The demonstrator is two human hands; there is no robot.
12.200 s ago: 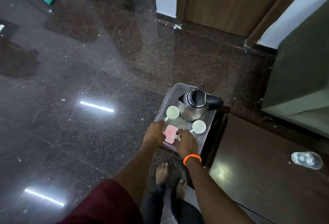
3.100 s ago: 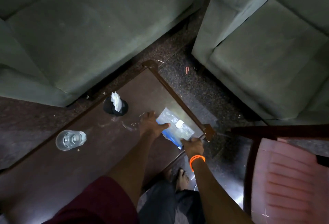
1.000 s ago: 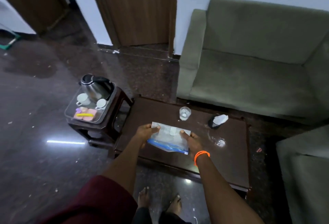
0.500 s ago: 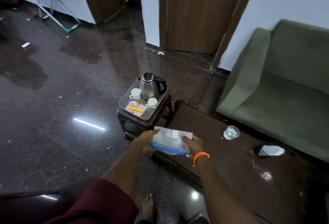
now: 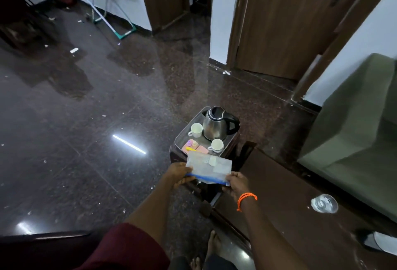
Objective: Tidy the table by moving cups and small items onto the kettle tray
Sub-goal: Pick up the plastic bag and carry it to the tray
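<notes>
Clear plastic, blue zip strip along its near edge: a zip-lock pouch [image 5: 209, 167] is held flat between both hands. Left hand [image 5: 179, 174] pinches the pouch's left end, thumb on top, fingers curled beneath. Right hand [image 5: 237, 182] pinches the right end the same way; orange bracelet [image 5: 246, 200] on that wrist. Small pale items show through the plastic; cannot identify them.

Change: one second ago the pouch hung over the middle of the coffee table; half a second ago it was short of the stool. It now sits in the air just past the near edge of the kettle tray [image 5: 182, 135], overlapping that edge in view. Not yet set down.

On the tray: steel kettle [image 5: 218, 127] at the far side, one white cup [image 5: 196, 130] by the left edge, a second white cup [image 5: 216, 145] near the right edge, pink and yellow small items [image 5: 194, 148] at the near left corner.

Judgement: carry is nearly finished; lowering and release remain. Free room on the tray looks tight, so the pouch probably lands partly on the pink items.

Coffee table [image 5: 290, 205]: a clear drinking glass [image 5: 324, 203] stands by its far edge, well apart from the tray. Likely the next item.
</notes>
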